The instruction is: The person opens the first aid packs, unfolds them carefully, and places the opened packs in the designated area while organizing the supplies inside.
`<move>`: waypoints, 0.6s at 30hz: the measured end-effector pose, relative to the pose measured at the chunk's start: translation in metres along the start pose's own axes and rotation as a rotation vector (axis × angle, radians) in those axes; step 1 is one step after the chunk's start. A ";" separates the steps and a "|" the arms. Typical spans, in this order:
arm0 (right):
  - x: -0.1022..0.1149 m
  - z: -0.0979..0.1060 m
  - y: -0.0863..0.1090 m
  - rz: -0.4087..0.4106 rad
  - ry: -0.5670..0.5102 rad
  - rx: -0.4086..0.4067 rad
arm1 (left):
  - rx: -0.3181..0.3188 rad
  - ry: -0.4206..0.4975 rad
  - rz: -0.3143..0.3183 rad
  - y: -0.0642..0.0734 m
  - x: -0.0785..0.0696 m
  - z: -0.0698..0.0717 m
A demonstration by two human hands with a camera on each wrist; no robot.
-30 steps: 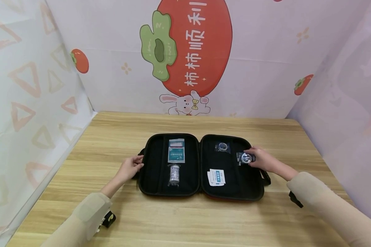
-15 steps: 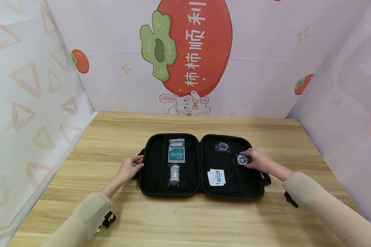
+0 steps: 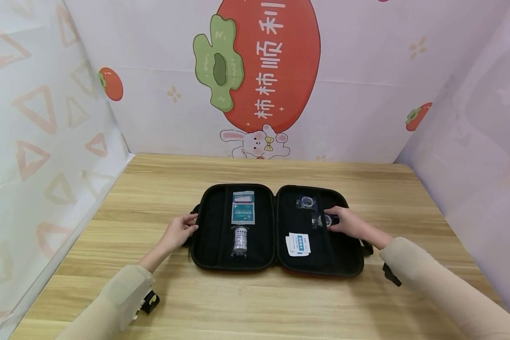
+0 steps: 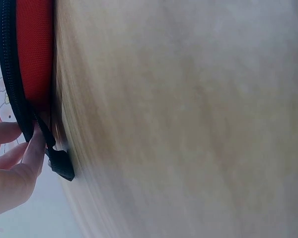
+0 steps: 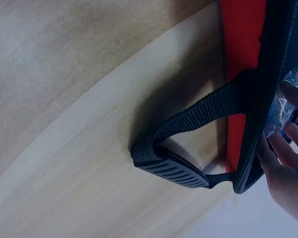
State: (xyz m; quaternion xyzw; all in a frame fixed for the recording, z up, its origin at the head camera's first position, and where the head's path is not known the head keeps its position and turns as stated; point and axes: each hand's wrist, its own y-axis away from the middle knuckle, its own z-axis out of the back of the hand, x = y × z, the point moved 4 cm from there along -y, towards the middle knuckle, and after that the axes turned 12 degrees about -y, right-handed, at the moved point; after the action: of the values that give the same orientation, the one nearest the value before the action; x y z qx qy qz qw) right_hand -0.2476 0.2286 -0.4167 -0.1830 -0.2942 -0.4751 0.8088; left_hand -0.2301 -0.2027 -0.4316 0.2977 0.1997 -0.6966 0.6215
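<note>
An unfolded case (image 3: 290, 215), black inside and red outside, lies on the table. At its left rim my left hand (image 3: 182, 230) pinches the edge, and the left wrist view shows fingers on both sides of the black zipped border (image 4: 10, 59). Over the right half, my right hand (image 3: 349, 223) pinches a roll of tape in a clear wrapper (image 3: 325, 220), low above the lining beside the central strap. Its wrapper (image 5: 283, 106) shows between thumb and fingers in the right wrist view. Another wrapped tape roll (image 3: 307, 203) lies in the upper part of that half.
White sachets (image 3: 298, 244) lie in the right half's lower left. A green-and-white packet (image 3: 243, 208) and a wrapped bandage roll (image 3: 240, 239) lie in the left half. A black carry handle (image 5: 174, 168) sticks out at the right. Wooden table (image 3: 255, 302) surrounds the case.
My right hand has moved left with the wrapped tape roll, from near the case's right side to the central strap. The left hand has stayed at the left rim.
</note>
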 end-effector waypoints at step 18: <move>-0.010 0.006 0.008 -0.075 -0.163 -0.015 | -0.004 -0.002 -0.005 0.000 0.001 -0.001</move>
State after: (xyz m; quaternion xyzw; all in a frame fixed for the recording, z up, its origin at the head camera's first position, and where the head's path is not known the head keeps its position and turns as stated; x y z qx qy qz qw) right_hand -0.2457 0.2425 -0.4188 -0.2161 -0.3619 -0.4907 0.7626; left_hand -0.2304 -0.2029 -0.4327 0.2952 0.2013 -0.6981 0.6205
